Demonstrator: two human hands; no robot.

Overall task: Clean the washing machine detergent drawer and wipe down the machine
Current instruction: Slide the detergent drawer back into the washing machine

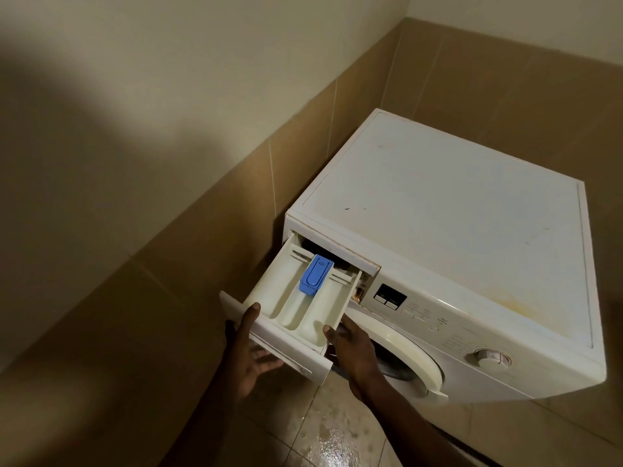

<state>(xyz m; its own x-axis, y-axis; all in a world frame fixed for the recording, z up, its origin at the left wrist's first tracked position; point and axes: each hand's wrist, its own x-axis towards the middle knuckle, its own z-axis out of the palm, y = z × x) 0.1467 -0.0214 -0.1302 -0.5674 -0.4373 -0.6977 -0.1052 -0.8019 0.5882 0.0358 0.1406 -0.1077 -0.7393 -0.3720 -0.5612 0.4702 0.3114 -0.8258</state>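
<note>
No text can be read: the small grey lettering on the control panel (pixel 435 320) of the washing machine (pixel 455 203) is too blurred.

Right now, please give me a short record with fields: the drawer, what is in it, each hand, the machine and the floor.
detergent drawer: pulled far out, rear end inside its slot
blue siphon cap: in the middle compartment, toward the rear
left hand: grips the drawer's front panel at the left end, thumb on top
right hand: grips the drawer's front right corner
washing machine: white, in a tiled corner, yellowish stains on top
floor: tiled, with a wet patch
</note>
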